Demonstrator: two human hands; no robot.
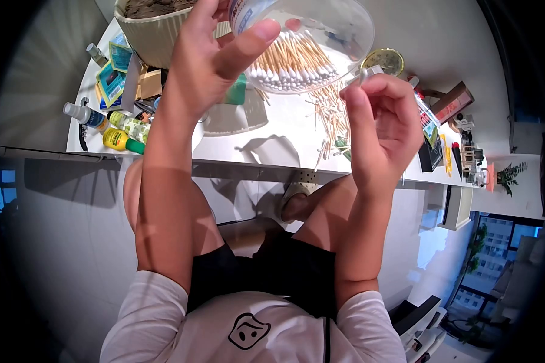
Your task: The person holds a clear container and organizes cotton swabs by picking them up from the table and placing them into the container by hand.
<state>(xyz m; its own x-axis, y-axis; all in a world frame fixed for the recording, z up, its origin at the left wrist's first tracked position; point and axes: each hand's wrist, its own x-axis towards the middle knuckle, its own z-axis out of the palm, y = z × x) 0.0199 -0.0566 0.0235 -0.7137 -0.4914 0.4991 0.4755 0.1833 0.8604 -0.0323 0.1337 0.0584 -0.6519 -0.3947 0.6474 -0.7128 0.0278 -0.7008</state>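
Observation:
A clear round container point(351, 36) is held up over the white table by my left hand point(224, 51), its fingers wrapped round the side. Many cotton swabs point(300, 60) with white tips lie inside it. To the right of the container, my right hand point(384, 115) is raised with thumb and forefinger pinched together; a small whitish tip shows at the pinch, too small to name. Below and between the hands, a pile of loose cotton swabs point(332, 118) is spread on the table.
The white table point(272, 151) has its front edge by my knees. Bottles point(122, 140) and packets point(111, 81) stand at the left, beside a ribbed planter point(157, 39) with soil. At the right are a round gold-rimmed dish point(393, 58), boxes point(453, 101) and a plant point(511, 175).

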